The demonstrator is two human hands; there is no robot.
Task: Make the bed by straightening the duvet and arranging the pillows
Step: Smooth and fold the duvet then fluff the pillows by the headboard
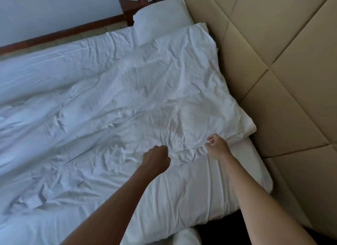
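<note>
Both fists grip the wrinkled duvet [113, 98]: left hand [156, 158] and right hand [216, 146] bunch its fabric between them; a pillow [160, 16] lies far beyond them

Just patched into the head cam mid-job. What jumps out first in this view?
The wrinkled white duvet fills most of the view, spread over the bed up to the padded beige headboard on the right. Low in the middle, the left hand and right hand both grip bunched duvet fabric near its headboard end. At the top, a white pillow lies by the headboard, beside a dark wooden nightstand.
</note>
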